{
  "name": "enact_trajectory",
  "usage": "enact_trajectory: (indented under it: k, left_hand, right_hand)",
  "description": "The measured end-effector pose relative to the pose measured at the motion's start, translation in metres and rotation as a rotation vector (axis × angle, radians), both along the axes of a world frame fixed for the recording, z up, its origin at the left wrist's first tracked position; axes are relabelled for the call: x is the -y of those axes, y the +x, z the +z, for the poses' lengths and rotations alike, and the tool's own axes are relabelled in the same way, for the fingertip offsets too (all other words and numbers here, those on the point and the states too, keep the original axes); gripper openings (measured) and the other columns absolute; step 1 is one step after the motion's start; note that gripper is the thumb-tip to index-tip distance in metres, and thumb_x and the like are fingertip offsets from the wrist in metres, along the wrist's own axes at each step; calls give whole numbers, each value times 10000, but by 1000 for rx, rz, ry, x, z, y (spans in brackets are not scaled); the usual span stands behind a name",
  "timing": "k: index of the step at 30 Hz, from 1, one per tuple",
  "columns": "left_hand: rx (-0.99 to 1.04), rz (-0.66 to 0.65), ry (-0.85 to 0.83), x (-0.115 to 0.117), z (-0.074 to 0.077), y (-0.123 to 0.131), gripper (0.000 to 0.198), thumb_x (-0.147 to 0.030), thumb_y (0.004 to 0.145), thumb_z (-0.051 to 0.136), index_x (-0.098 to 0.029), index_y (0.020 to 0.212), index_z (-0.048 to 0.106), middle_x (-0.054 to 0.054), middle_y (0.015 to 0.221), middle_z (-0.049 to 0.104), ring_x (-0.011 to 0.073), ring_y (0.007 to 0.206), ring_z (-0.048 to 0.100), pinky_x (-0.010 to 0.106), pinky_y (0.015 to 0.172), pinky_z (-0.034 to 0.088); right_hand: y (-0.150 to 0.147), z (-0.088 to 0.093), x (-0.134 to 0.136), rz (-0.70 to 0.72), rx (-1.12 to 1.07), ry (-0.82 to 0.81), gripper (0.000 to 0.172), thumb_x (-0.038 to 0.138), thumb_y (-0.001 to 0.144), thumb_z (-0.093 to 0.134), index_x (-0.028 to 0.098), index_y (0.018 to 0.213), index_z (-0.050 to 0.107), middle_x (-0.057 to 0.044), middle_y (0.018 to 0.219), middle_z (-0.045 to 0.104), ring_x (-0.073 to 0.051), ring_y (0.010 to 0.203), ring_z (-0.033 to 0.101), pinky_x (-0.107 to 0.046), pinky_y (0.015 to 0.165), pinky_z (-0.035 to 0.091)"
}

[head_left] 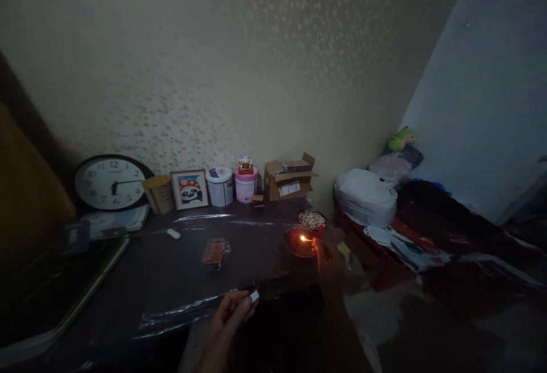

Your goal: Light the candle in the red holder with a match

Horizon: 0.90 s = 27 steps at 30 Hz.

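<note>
Pinches a lit match [309,240] in the right hand [323,252], pointing leftward, nearly level along its long axis (clasping a small box [254,296] in the left hand [232,313]).

The room was dim, blackest below the table [166,273]. The flame [303,238] made the brightest spot, reddening the fingertips of the right hand [325,256]. Pale glare streaked the table; the lower right looked stretched, murky and soft.
</note>
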<state>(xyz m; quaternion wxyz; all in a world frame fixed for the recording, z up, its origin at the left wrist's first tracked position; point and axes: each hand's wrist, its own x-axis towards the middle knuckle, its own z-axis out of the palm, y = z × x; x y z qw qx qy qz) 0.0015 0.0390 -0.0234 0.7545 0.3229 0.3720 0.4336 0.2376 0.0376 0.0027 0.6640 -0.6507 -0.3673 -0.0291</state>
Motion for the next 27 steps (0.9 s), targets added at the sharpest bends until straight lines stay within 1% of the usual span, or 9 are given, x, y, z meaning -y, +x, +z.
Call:
enact_trajectory:
  k: [2, 6, 11, 14, 18, 21, 25, 27]
  left_hand:
    - [-13, 11, -3, 0, 1, 0, 241, -379, 645, 724, -222, 807, 640, 7, 854, 710, 190, 922, 643, 272, 815, 461]
    - [-38, 41, 14, 0, 0, -1, 220, -374, 650, 719, -228, 799, 649, -5, 839, 717, 177, 894, 648, 258, 831, 455]
    - [-62, 44, 15, -5, -6, 0, 255, -387, 612, 741, -218, 783, 658, -2, 801, 718, 186, 878, 652, 262, 826, 465]
    - [-48, 47, -3, -6, -8, 0, 276, -402, 589, 753, -212, 762, 654, 9, 796, 722, 204, 882, 656, 287, 836, 470]
    - [-47, 49, -4, -5, -7, 0, 239, -384, 640, 726, -223, 800, 649, 2, 827, 722, 184, 898, 649, 283, 869, 447]
    - [-41, 28, 9, -6, -9, -2, 202, -367, 672, 705, -224, 804, 651, -6, 827, 715, 178, 900, 639, 285, 886, 437]
    - [-48, -14, 59, -11, -17, -5, 173, -358, 711, 673, -235, 832, 656, -10, 868, 706, 179, 935, 621, 284, 891, 431]
    - [-63, -2, 62, -11, -19, -5, 180, -368, 708, 671, -245, 839, 660, -6, 875, 706, 196, 949, 619, 301, 895, 432]
  right_hand:
    - [2, 3, -3, 25, -45, -19, 276, 412, 768, 573, 153, 774, 665, -52, 723, 693, -182, 670, 627, -317, 632, 505]
    - [6, 4, -11, 63, -142, -18, 271, 415, 714, 598, 156, 758, 667, -58, 703, 709, -192, 639, 651, -310, 609, 515]
    - [15, -9, -25, 88, -236, -2, 286, 439, 682, 612, 167, 755, 656, -47, 647, 701, -193, 605, 658, -325, 617, 526]
    - [18, -17, -33, 107, -270, 7, 283, 450, 677, 617, 180, 757, 643, -55, 687, 708, -192, 623, 662, -330, 630, 534]
    - [18, -22, -41, 139, -291, 11, 270, 471, 677, 613, 211, 750, 627, -58, 726, 715, -197, 631, 659, -334, 618, 547]
    - [17, -21, -43, 126, -286, 6, 263, 463, 673, 621, 208, 737, 628, -52, 675, 703, -193, 602, 645, -332, 601, 541]
    - [15, -18, -43, 76, -268, -18, 263, 460, 668, 626, 198, 696, 641, -47, 597, 673, -185, 544, 614, -309, 533, 513]
    - [14, -17, -43, 66, -259, -34, 256, 452, 674, 620, 199, 694, 645, -45, 595, 667, -183, 541, 609, -300, 521, 502]
